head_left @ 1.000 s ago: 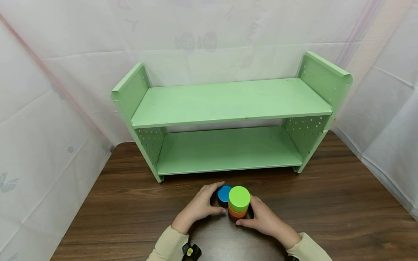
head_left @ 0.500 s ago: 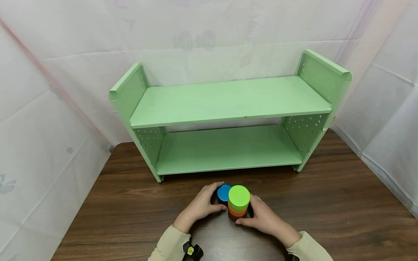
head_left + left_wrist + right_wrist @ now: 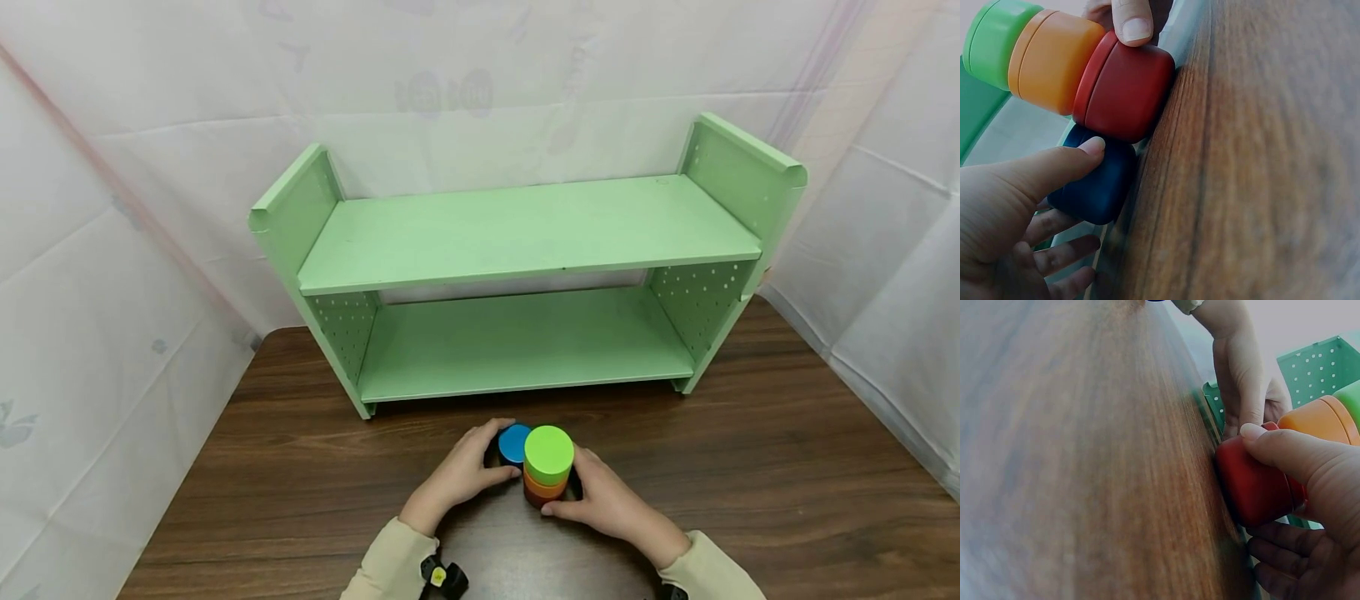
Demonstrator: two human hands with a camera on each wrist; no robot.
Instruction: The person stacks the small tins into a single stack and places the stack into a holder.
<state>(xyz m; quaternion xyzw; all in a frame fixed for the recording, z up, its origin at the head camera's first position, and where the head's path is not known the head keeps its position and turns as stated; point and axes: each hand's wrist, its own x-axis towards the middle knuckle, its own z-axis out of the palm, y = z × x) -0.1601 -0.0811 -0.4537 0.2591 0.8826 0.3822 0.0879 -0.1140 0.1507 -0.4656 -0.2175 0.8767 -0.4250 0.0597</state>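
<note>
Three lidded jars stand in an upright stack on the table: a red jar (image 3: 1132,94) at the bottom, an orange jar (image 3: 1057,62) in the middle and a light green jar (image 3: 549,454) on top. My right hand (image 3: 607,500) grips the red jar low down, thumb on the near side. Directly left of the stack, a dark blue jar (image 3: 1110,181) with a bright blue lid (image 3: 514,443) sits against the red one. My left hand (image 3: 465,471) holds this blue jar between thumb and fingers. In the right wrist view, the stack mostly hides the blue jar.
Behind the hands stands a light green two-tier shelf (image 3: 525,233) with raised, perforated side panels. It rests on the dark wooden table (image 3: 300,500). White printed sheeting (image 3: 480,50) hangs at the back and both sides.
My left thumb has moved slightly in toward the blue jar. The jars and my right hand hold their places; the head view has tilted a little.
</note>
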